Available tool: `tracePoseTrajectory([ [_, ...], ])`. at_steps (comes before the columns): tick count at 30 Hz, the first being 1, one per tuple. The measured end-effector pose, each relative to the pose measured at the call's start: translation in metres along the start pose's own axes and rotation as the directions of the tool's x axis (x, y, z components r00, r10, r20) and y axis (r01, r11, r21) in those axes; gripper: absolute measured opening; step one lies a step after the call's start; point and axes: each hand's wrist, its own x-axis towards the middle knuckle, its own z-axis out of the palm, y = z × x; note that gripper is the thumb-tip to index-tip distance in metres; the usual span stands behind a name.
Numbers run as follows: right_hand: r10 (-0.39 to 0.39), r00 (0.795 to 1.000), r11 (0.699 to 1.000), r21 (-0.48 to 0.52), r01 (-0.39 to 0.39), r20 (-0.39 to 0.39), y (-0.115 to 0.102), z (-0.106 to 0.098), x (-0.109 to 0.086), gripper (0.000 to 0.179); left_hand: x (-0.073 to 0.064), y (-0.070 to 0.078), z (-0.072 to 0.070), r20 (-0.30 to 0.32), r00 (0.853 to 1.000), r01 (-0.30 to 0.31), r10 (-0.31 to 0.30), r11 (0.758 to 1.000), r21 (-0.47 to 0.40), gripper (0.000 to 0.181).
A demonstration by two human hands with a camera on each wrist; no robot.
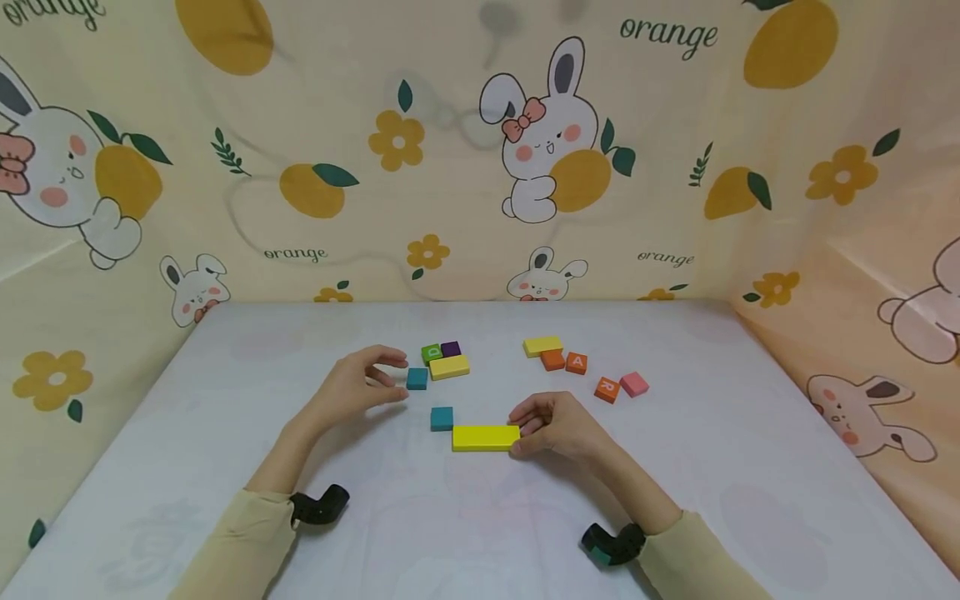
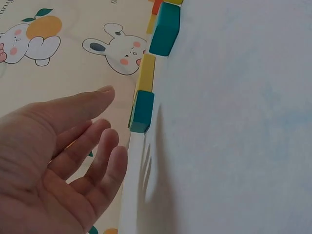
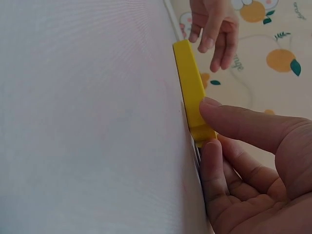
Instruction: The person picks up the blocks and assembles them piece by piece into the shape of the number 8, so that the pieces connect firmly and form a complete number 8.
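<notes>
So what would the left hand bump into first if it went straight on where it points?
Probably the teal block nearest the left hand, though it's hard to tell exactly how they line up in depth.

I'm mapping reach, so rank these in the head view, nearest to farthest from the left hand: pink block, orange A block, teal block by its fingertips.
1. Teal block: just right of the left hand.
2. Orange A block: well farther right.
3. Pink block: rightmost of the three.
</notes>
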Motion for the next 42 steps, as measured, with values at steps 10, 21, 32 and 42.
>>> tracePoseTrajectory([
  [10, 0.002, 1.000, 1.000, -0.014, -0.002, -0.001, -0.002, 0.000, 0.000, 0.037, 0.003, 0.002, 0.000, 0.003, 0.998, 0.069, -0.069, 0.997, -0.030, 0.054],
  [21, -0.009, 1.000, 0.999, -0.050, 0.009, 0.001, -0.002, 0.000, 0.006, 0.035, 0.012, 0.010, -0.018, 0.060, 0.998, 0.018, -0.016, 0.999, -0.036, 0.053],
  [32, -0.005, 1.000, 1.000, -0.024, 0.005, 0.003, 0.001, -0.001, 0.004, 0.035, 0.019, 0.005, -0.017, 0.120, 0.990, 0.070, -0.070, 0.998, 0.005, 0.055],
  [42, 0.001, 1.000, 1.000, -0.021, -0.002, -0.003, 0.002, 0.000, 0.003, 0.034, 0.030, -0.005, -0.015, 0.142, 0.985, 0.106, -0.097, 0.993, -0.059, 0.059],
])
